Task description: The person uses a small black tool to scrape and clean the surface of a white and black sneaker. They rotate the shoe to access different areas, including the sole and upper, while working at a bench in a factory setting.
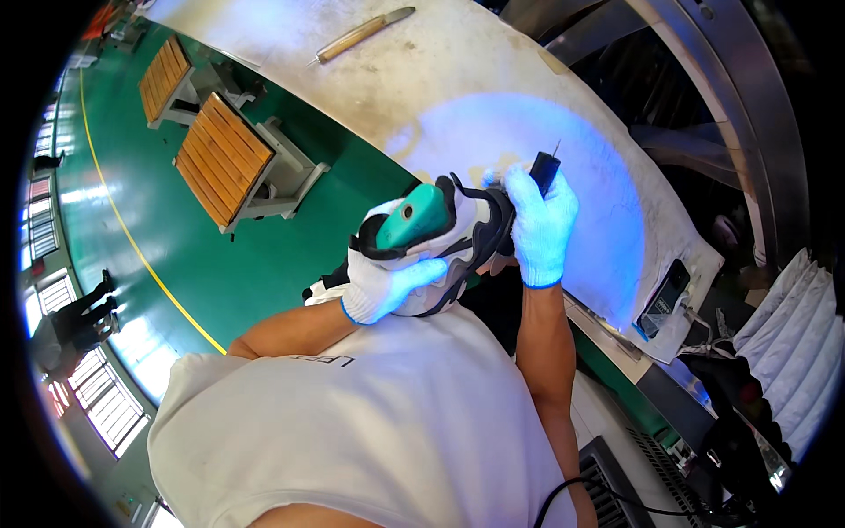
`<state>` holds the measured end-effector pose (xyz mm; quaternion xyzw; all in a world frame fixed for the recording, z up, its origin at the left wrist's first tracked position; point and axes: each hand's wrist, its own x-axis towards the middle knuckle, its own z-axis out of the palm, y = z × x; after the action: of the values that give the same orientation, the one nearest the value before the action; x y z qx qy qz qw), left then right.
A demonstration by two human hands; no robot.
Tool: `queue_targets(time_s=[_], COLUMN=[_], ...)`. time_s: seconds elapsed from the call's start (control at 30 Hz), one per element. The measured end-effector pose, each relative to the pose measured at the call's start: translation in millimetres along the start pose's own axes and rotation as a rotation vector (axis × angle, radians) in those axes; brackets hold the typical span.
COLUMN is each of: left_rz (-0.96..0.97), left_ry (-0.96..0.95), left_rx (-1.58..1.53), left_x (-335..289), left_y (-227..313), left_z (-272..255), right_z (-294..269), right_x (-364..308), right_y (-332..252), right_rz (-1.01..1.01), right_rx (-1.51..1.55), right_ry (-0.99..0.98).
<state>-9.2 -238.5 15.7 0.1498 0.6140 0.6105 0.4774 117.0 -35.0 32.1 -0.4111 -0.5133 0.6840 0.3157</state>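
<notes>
Above bench [458, 79], left hand [383, 286] cups shoe [431, 242] underneath for steadiness; right hand [539, 224] fingers wrapped round black tool [545, 170], tip clear.

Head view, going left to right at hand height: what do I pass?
Wooden stool → left hand → shoe → right hand with its black tool → phone → white cloth stack.

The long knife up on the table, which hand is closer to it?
The right hand. It is up by the shoe's far end holding a black tool, nearer the knife. The left hand cups the shoe lower down.
</notes>
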Motion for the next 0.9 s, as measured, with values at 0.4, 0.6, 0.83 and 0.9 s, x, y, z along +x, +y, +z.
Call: queue_targets(time_s=[0.4, 0.6, 0.83, 0.9], left_rz=[0.318, 0.356, 0.589, 0.617], left_ry=[0.018, 0.029, -0.030, -0.036], left_rx=[-0.038, 0.042, 0.262, 0.258], left_x=[2.4, 2.8, 10.8, 11.5], left_y=[-6.3, -16.6, -4.1, -9.5], left_z=[12.9, 10.1, 7.3, 8.6], right_z=[-5.6, -4.6, -6.4, -6.0], right_x=[12.9, 15.2, 15.8, 13.9], right_y=[3.4, 0.5, 0.6, -1.0], right_rz=[0.038, 0.070, 0.097, 0.080], right_rx=[0.205, -0.006, -0.349, -0.452], right_ry=[-0.103, -0.155, -0.164, -0.161])
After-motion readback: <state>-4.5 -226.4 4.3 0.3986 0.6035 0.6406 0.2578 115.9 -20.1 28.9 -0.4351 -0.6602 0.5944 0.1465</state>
